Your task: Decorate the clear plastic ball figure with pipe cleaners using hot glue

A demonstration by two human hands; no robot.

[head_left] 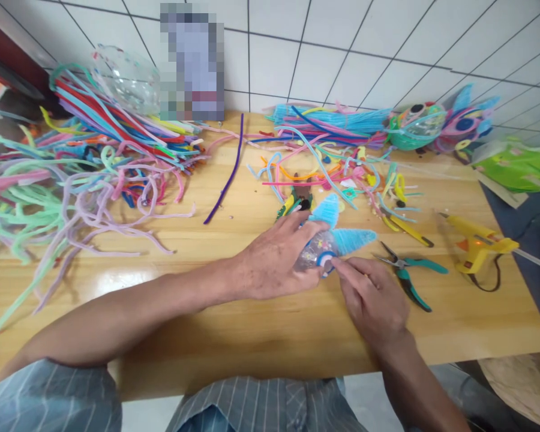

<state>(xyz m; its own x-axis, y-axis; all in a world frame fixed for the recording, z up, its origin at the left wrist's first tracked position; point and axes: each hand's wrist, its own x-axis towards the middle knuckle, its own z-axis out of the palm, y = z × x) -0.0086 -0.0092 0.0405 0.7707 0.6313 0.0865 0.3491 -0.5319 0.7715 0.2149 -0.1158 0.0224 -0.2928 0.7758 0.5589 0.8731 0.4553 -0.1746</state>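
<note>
My left hand is wrapped around a clear plastic ball with small coloured bits inside. Two light-blue pipe-cleaner ears stick out from its far and right sides. A round disc with a blue rim and pale middle sits on the ball's near right side. The fingers of my right hand are closed at that disc, index finger extended against its edge; the thumb tip is hard to make out. Just right of this hand lie teal-handled pliers, jaws apart. Green-and-yellow-handled pliers lie partly hidden beyond my left hand.
A yellow glue gun and a yellow cutter lie at right. Tangled pipe cleaners cover the left; a blue bundle lies by the tiled wall. Finished-looking ball figures stand at the back right, near a green packet.
</note>
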